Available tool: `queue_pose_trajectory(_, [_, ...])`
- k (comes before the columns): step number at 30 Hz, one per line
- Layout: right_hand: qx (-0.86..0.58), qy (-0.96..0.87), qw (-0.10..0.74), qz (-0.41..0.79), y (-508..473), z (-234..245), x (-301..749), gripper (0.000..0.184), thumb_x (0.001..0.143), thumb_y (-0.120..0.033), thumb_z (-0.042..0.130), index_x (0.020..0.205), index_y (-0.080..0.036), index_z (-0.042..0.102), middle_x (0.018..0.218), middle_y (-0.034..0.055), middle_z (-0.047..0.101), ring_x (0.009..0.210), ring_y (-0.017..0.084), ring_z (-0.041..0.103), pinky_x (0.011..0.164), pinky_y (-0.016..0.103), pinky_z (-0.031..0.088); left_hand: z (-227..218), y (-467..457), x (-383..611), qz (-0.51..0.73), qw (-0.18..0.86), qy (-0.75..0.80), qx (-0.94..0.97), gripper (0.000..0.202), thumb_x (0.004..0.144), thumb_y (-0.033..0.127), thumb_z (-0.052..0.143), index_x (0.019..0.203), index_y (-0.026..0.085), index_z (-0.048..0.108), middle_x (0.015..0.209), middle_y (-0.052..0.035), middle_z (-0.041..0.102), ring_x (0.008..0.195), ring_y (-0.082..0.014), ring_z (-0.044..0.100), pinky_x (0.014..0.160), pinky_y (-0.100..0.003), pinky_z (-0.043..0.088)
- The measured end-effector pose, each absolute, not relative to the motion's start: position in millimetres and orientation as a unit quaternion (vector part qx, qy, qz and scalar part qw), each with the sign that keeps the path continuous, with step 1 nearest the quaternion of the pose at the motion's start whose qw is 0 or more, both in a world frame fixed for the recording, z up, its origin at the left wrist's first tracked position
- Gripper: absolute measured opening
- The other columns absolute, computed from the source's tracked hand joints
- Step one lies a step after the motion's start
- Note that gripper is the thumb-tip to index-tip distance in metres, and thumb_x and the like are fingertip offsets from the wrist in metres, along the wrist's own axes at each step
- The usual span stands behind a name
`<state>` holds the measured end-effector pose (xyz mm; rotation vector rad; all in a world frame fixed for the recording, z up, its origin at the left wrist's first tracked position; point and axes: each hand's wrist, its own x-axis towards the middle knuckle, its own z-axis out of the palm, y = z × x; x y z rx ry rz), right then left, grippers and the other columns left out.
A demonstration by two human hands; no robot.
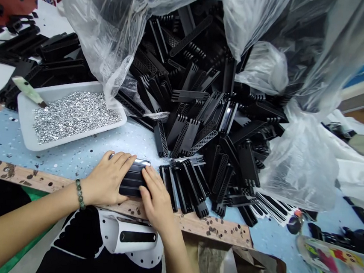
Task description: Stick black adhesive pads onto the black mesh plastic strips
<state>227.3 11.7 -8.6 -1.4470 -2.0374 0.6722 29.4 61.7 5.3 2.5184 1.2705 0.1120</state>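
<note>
My left hand (108,180) and my right hand (156,198) press on opposite ends of a black ribbed plastic part (132,180), which has a shiny strip along its far edge. Both hands rest near the wooden front edge of the blue speckled workbench (80,156). Just right of my right hand lies a heap of black slotted plastic strips (200,112), spreading back under a clear plastic bag (92,29). A white tray (40,135) of small silver washers (74,117) sits to the upper left of my left hand. A green bead bracelet (80,194) circles my left wrist.
A knife with a pale green handle (28,90) rests on the tray's rim. More black parts (38,54) are stacked at the back left. A brown paper bag (211,264) stands below the bench edge, and a printed plastic packet (333,265) lies at the lower right.
</note>
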Motion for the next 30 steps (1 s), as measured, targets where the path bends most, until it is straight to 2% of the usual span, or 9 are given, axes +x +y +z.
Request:
queue_pose_trajectory(2, [-0.559, -0.691, 0.366, 0.274, 3, -9, 238, 0.037, 0.097, -0.025, 0.041, 0.131, -0.024, 0.054, 0.132, 0.0101, 0.058, 0.126, 0.023, 0.052, 0.106, 0.047, 0.044, 8, 63, 35, 0.009, 0.147, 0.445, 0.884, 0.100, 0.065, 0.054, 0.065, 0.145, 0.006, 0.029, 0.144, -0.0256, 0.040, 0.132, -0.0390, 0.035, 0.111, -0.057, 0.011])
queue_pose_trajectory(5, [-0.598, -0.580, 0.479, 0.277, -11, -15, 247, 0.033, 0.096, -0.030, 0.043, 0.125, -0.024, 0.056, 0.128, 0.0121, 0.056, 0.121, 0.024, 0.054, 0.102, 0.049, 0.048, 11, 67, 47, -0.027, 0.132, 0.429, 0.893, 0.115, 0.054, 0.058, 0.072, 0.147, 0.011, 0.024, 0.150, -0.0254, 0.029, 0.136, -0.0421, 0.027, 0.110, -0.062, 0.003])
queue_pose_trajectory(10, [-0.586, -0.487, 0.544, 0.351, -21, -31, 246, 0.035, 0.094, -0.033, 0.046, 0.128, -0.022, 0.052, 0.132, 0.0136, 0.051, 0.120, 0.024, 0.056, 0.102, 0.049, 0.047, 14, 68, 58, 0.009, 0.155, 0.425, 0.892, 0.101, 0.063, 0.047, 0.068, 0.147, 0.007, 0.027, 0.131, -0.0244, 0.049, 0.117, -0.0377, 0.047, 0.101, -0.053, 0.029])
queue_pose_trajectory(13, [-0.581, -0.475, 0.552, 0.365, -20, -40, 247, 0.039, 0.096, -0.033, 0.042, 0.133, -0.020, 0.046, 0.136, 0.0158, 0.050, 0.123, 0.025, 0.055, 0.104, 0.050, 0.045, 12, 65, 55, 0.048, 0.163, 0.429, 0.887, 0.097, 0.061, 0.044, 0.068, 0.144, 0.008, 0.032, 0.127, -0.0231, 0.050, 0.114, -0.0377, 0.048, 0.098, -0.051, 0.032])
queue_pose_trajectory(18, [-0.571, -0.515, 0.534, 0.351, -13, -45, 245, 0.057, 0.095, -0.041, 0.042, 0.146, -0.022, 0.028, 0.146, 0.0196, 0.041, 0.133, 0.028, 0.044, 0.104, 0.052, 0.042, 12, 64, 46, 0.117, 0.184, 0.452, 0.865, 0.099, 0.060, 0.044, 0.072, 0.144, 0.014, 0.029, 0.129, -0.0204, 0.049, 0.118, -0.0388, 0.045, 0.100, -0.055, 0.031])
queue_pose_trajectory(21, [-0.529, -0.587, 0.483, 0.376, 2, -33, 231, 0.091, 0.086, -0.049, 0.059, 0.152, -0.024, 0.002, 0.155, 0.0203, 0.025, 0.141, 0.030, 0.031, 0.105, 0.053, 0.040, 21, 65, 47, 0.230, 0.276, 0.477, 0.802, 0.106, 0.062, 0.051, 0.073, 0.148, 0.016, 0.020, 0.138, -0.0194, 0.042, 0.127, -0.0380, 0.041, 0.103, -0.054, 0.035])
queue_pose_trajectory(24, [-0.477, -0.669, 0.399, 0.407, 26, -9, 211, 0.127, 0.069, -0.045, 0.079, 0.149, -0.026, -0.017, 0.157, 0.0182, 0.019, 0.142, 0.029, 0.028, 0.105, 0.049, 0.040, 26, 59, 58, 0.352, 0.425, 0.449, 0.702, 0.094, 0.081, 0.056, 0.055, 0.151, 0.016, 0.007, 0.146, -0.0169, 0.038, 0.130, -0.0318, 0.044, 0.103, -0.047, 0.042])
queue_pose_trajectory(27, [-0.460, -0.717, 0.336, 0.402, 48, 17, 201, 0.131, 0.064, -0.038, 0.082, 0.150, -0.025, -0.016, 0.153, 0.0172, 0.025, 0.139, 0.027, 0.035, 0.108, 0.044, 0.039, 20, 48, 63, 0.385, 0.555, 0.418, 0.608, 0.073, 0.093, 0.052, 0.036, 0.152, 0.016, 0.011, 0.140, -0.0158, 0.049, 0.120, -0.0294, 0.055, 0.097, -0.046, 0.049])
queue_pose_trajectory(30, [-0.457, -0.782, 0.238, 0.350, 61, 30, 201, 0.128, 0.059, -0.039, 0.083, 0.153, -0.025, -0.003, 0.148, 0.0160, 0.031, 0.135, 0.030, 0.036, 0.108, 0.046, 0.037, 6, 39, 43, 0.354, 0.619, 0.410, 0.568, 0.070, 0.093, 0.048, 0.040, 0.152, 0.019, 0.017, 0.129, -0.0175, 0.059, 0.116, -0.0325, 0.059, 0.093, -0.051, 0.051])
